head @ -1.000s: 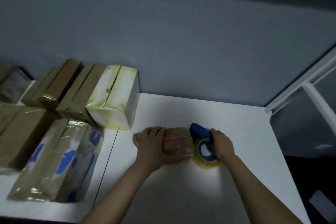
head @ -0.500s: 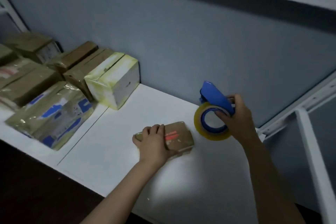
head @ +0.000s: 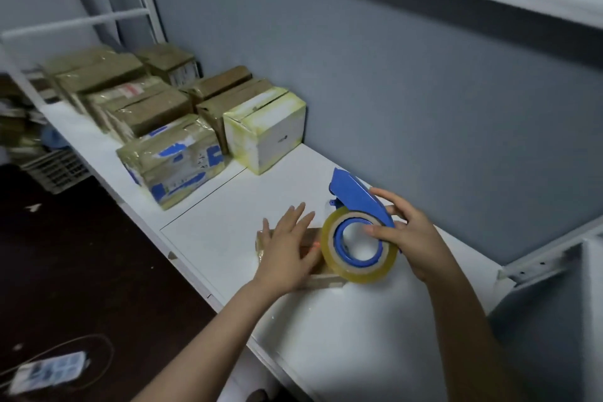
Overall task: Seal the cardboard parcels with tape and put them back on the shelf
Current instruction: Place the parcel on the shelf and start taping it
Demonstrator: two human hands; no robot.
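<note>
**Inspector:** Item under work: one small brown cardboard parcel [head: 311, 237], lying flat on the white shelf board [head: 342, 320], near its front edge and well apart from the stored stock.

**Clerk:** Hands?

**Inspector:** The left hand [head: 287, 248] lies palm down on the parcel, fingers straight and a little spread, pressing it to the board. The right hand [head: 411, 238] grips the blue plastic tape dispenser [head: 357, 197], fingers over the blue guard and thumb at the core. The roll of clear yellowish tape [head: 359, 274] hangs at the parcel's right end, partly in front of it. I cannot tell whether roll and parcel touch.

**Clerk:** Step in hand?

**Inspector:** Sealing, in my judgement. Clear film shows at the parcel's left end, but most of the top is under the hand, so I cannot tell how far it is covered. No strip is seen running from roll to parcel.

**Clerk:** Next move?

**Inspector:** If another strip is wanted, the free tape end must be set on the cardboard, drawn across while the left hand bears down, then cut. If the parcel is sealed, it goes beside the taped brown parcels [head: 173, 166] and the white box with yellowed tape [head: 264, 127], further left on the shelf.

**Clerk:** Risk?

**Inspector:** A light parcel may slide under the pull.
</note>
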